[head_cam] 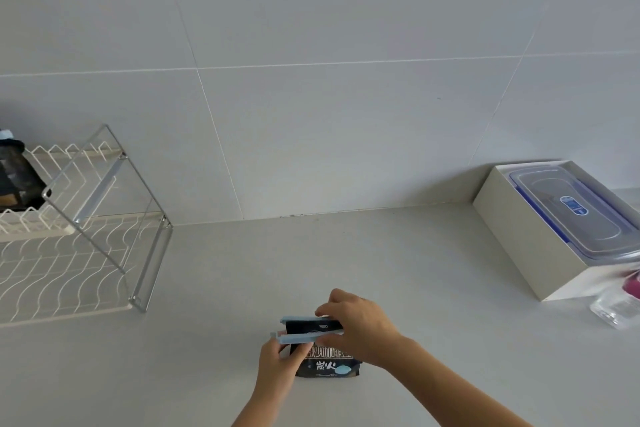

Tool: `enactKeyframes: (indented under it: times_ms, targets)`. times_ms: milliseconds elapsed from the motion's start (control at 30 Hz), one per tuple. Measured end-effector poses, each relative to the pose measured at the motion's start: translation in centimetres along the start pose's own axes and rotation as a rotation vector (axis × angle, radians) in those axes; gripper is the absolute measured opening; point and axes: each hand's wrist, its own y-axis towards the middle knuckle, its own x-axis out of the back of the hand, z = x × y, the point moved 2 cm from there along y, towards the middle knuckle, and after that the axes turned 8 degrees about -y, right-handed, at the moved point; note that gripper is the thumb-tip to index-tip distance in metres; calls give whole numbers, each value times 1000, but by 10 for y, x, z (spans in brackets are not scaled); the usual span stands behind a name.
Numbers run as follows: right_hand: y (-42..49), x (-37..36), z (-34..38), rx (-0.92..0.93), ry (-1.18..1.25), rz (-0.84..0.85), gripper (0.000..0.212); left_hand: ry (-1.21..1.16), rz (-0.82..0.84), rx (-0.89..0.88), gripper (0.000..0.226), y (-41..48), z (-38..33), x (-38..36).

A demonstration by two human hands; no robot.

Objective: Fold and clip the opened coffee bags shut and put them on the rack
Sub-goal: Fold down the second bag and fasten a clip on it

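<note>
A black coffee bag point(329, 366) with white lettering stands on the grey counter near the front edge. A light blue clip point(300, 336) straddles its folded top, its two arms apart at the left end. My left hand point(278, 369) holds the bag's left side with the thumb by the clip's near arm. My right hand point(360, 326) grips the clip's right end from above. At the far left, a white wire rack point(65, 253) holds another dark bag point(17, 180) on its upper tier.
A white box point(526, 236) holding a clear lidded container point(575, 211) sits at the right by the wall. In front of it stands a clear bottle with a pink cap point(620, 305). Grey counter stretches between rack and box.
</note>
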Motion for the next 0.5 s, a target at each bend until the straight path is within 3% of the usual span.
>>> enactKeyframes:
  times_ms: [300, 500]
  targets:
    - [26, -18, 50, 35, 8, -41, 28, 22, -40, 31, 35, 0, 1, -2]
    - [24, -26, 48, 21, 33, -133, 24, 70, -60, 7, 20, -3, -3, -5]
